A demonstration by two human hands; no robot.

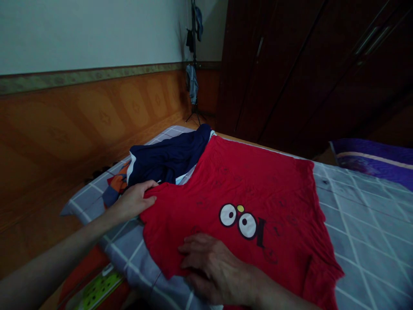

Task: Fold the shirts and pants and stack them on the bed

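A red T-shirt point(258, 172) lies spread over the bed, printed with two round white eyes, a yellow dot and a dark mark. At its left edge, my left hand point(137, 200) pinches the fabric between thumb and fingers. My right hand point(216, 265) rests on the lower part of the shirt, fingers apart and slightly bent, palm facing down. Just beyond my left hand sits a crumpled navy garment point(167, 157) with white edging, touching the shirt's far left side. An orange and blue cloth point(116, 185) shows partly under the navy one.
Grey checked bedding point(364, 224) covers the bed. A purple striped cloth point(371, 159) lies at the right. Behind stand a dark wardrobe point(274, 86) and a coat rack point(194, 51) with hanging clothes. Below the bed's left edge is a green item with dark dots point(100, 288).
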